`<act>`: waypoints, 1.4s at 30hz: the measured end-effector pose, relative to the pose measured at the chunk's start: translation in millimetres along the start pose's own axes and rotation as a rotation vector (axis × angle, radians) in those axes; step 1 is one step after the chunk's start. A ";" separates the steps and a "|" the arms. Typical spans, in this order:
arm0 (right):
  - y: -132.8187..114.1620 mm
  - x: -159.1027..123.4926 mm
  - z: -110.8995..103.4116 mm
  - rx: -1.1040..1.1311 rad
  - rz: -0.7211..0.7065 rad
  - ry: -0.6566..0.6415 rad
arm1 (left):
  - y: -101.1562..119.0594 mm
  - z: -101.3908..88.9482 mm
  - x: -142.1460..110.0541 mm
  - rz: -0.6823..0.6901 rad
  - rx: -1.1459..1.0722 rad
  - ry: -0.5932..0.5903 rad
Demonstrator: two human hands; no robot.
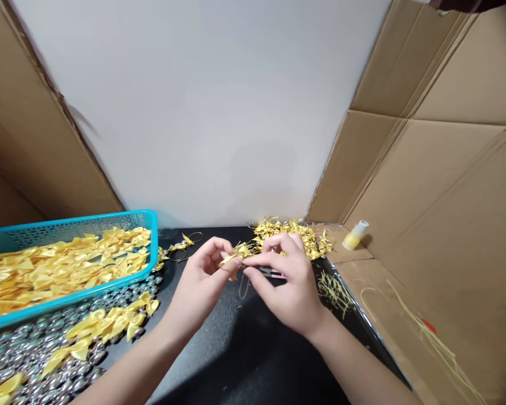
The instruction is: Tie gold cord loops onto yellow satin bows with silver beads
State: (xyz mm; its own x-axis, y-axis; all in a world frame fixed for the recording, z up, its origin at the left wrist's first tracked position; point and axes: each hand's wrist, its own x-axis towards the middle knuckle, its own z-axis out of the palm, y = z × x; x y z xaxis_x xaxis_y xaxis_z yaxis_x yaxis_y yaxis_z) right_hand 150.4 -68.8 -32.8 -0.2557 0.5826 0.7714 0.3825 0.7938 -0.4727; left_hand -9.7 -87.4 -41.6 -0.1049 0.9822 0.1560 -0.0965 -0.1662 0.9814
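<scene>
My left hand [202, 278] pinches a yellow ribbon bow [241, 251] between thumb and fingers above the black table. Close against it, my right hand [293, 284] has thumb and index finger closed on a thin cord [243, 291], which hangs below in a small loop. The exact knot or joint between the fingertips is too small to make out. Behind my right hand lies a heap of gold bows with cord loops [293, 228]. Partly hidden under that hand is a tool with a pinkish handle [277, 274].
A turquoise basket [153, 247] of yellow bows stands at left. Shiny silver beads [63, 332] spread before it, with loose bows [113, 320] on top. Cord scraps [335, 292] lie at right. A small yellow-and-white bottle [355, 236] and long cords [434, 337] are on the cardboard.
</scene>
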 end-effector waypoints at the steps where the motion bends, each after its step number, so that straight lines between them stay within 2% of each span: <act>1: -0.3 -1.6 3.3 -0.042 0.005 -0.007 | -0.6 0.4 -0.4 0.056 0.072 0.008; 5: 4.5 -5.1 14.6 -0.077 0.129 -0.024 | -1.6 2.7 -4.3 0.236 0.290 0.041; 10: 14.0 -3.2 17.5 0.007 0.193 -0.081 | -4.0 1.8 -4.1 0.287 0.418 -0.003; 14: 19.4 -7.0 22.2 0.038 0.149 -0.083 | -11.4 -0.8 4.9 0.156 0.292 -0.072; 18: 21.8 -9.9 23.4 0.229 0.136 0.072 | -20.2 -5.4 17.4 -0.030 0.100 -0.096; 20: 22.2 -7.8 19.5 0.387 0.198 0.164 | -23.8 -8.1 22.6 -0.118 0.061 -0.104; 22: 22.6 -3.8 14.1 0.561 0.292 0.182 | -26.8 -10.2 26.2 -0.187 0.021 -0.119; 25: 22.6 2.5 8.2 0.733 0.456 0.106 | -29.8 -11.6 28.5 -0.246 -0.039 -0.133; 29: 17.6 8.2 5.0 0.791 0.584 0.034 | -31.1 -12.1 28.9 -0.259 -0.055 -0.129; 33: 7.7 12.7 -13.1 0.781 0.523 0.111 | -33.9 -13.9 31.4 -0.268 -0.053 -0.126; 39: 11.5 21.0 -73.4 0.778 0.247 0.481 | -42.8 -17.3 36.2 -0.293 -0.059 -0.137; 42: 18.8 23.0 -86.2 0.801 0.230 0.539 | -43.1 -16.9 35.4 -0.309 -0.081 -0.152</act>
State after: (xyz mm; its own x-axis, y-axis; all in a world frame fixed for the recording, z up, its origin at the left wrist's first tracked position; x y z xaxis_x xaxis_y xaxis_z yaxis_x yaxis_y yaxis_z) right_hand 228.2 -55.5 12.7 0.2630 0.7381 0.6213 -0.3912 0.6703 -0.6307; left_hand -25.9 -46.9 -80.3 0.0893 0.9880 -0.1258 -0.1793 0.1401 0.9738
